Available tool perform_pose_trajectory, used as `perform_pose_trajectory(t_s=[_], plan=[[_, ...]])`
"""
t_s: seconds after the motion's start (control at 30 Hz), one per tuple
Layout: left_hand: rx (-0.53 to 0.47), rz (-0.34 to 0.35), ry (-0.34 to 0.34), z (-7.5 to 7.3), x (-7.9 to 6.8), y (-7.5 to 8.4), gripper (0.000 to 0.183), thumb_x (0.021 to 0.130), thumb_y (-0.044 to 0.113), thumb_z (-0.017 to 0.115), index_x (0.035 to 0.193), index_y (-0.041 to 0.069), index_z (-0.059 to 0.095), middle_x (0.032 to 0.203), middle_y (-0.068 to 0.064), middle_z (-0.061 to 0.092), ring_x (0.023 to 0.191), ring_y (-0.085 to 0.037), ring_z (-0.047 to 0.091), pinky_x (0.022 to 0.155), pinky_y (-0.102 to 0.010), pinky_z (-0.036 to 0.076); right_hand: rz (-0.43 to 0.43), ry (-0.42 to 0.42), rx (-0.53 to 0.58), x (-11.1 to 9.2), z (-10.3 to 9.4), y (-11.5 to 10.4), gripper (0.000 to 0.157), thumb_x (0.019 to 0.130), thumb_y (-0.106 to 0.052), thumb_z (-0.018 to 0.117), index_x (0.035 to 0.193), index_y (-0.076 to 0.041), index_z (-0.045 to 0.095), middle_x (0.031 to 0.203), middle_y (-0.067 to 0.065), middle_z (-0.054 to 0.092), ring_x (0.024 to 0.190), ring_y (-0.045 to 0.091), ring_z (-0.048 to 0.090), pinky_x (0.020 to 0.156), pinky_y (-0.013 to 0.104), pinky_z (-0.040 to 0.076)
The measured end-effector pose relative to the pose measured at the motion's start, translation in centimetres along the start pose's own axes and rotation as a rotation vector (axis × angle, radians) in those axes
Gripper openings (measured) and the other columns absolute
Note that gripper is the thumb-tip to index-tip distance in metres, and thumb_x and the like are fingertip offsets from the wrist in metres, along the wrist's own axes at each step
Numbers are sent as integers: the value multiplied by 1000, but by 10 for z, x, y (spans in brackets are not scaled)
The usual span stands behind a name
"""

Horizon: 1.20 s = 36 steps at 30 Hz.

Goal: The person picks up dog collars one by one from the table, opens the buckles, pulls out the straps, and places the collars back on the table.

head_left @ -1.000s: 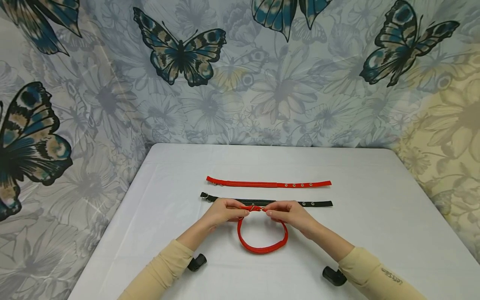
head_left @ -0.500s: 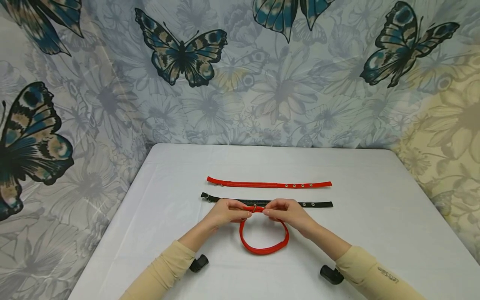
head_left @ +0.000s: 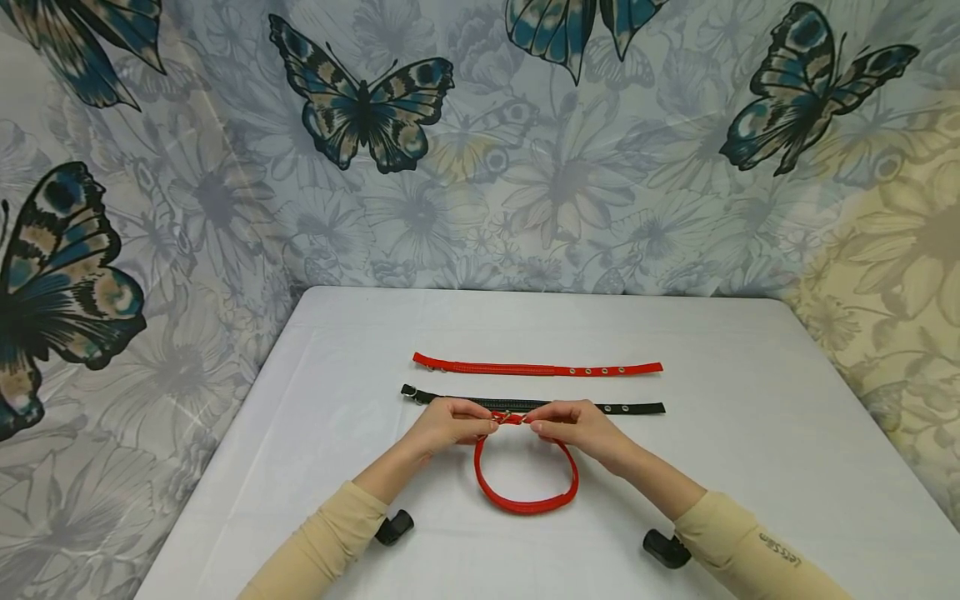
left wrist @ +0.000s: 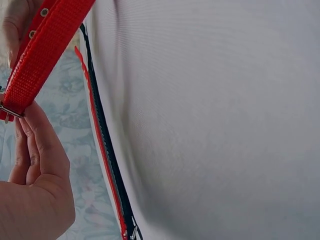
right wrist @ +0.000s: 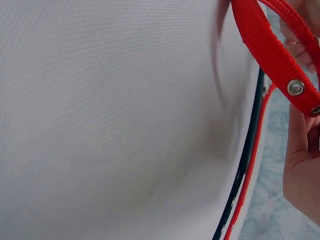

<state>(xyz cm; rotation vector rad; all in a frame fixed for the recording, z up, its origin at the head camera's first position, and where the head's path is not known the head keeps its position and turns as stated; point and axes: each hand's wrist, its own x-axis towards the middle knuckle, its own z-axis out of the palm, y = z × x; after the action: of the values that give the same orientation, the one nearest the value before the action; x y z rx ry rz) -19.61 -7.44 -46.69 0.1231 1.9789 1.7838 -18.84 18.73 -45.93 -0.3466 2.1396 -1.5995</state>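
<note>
In the head view a red collar [head_left: 525, 507], bent into a loop, hangs between both hands near the middle of the table. My left hand [head_left: 450, 423] pinches its buckle end, and my right hand [head_left: 579, 427] pinches the strap just across from it. The left wrist view shows the metal buckle [left wrist: 12, 111] at the left fingertips, with the webbing rising above. Metal eyelets [right wrist: 295, 87] line the strap by the right fingers in the right wrist view. How far the strap passes through the buckle is hidden by fingers.
Behind the hands a black collar [head_left: 637, 408] lies flat, partly covered by them. Farther back, a second red collar [head_left: 510, 367] lies parallel to it. All are on a white table [head_left: 360, 333], backed by a butterfly-patterned cloth [head_left: 570, 183].
The hands drew slightly closer together half a second ago and are now a little farther apart again, baring more of the buckle. The loop's bottom sits slightly lower. The other collars stay put.
</note>
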Motion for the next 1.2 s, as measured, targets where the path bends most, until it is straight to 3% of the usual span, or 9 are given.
perform_pose_trajectory(t_s=[0.27,0.53,0.83,1.2], plan=[[-18,13,-14,1,-2,2,27,80,21,80,99,3,74,91,-6,74,84,-17,69,79,-33,57,52,34,33,-1,3,-6,35,91,-30,70,116,-6,69,110,20,66,95,30,63,86,40,52],[9,5,-30,6,-3,6,28,80,23,81,99,4,74,91,-5,74,83,-16,69,80,-35,57,42,68,-32,3,5,-7,29,87,-30,75,103,-5,69,85,9,65,82,28,57,71,30,49],[19,13,-17,5,0,3,26,80,25,81,97,6,75,90,-5,74,83,-15,68,78,-32,57,37,66,-9,1,2,-3,30,88,-29,73,108,-6,70,106,19,67,92,23,62,85,41,52],[16,12,-12,3,-1,1,26,81,24,80,98,6,75,91,-5,74,84,-16,68,80,-32,56,12,29,9,0,0,-2,32,90,-28,71,114,-5,69,112,20,66,97,23,62,87,39,53]])
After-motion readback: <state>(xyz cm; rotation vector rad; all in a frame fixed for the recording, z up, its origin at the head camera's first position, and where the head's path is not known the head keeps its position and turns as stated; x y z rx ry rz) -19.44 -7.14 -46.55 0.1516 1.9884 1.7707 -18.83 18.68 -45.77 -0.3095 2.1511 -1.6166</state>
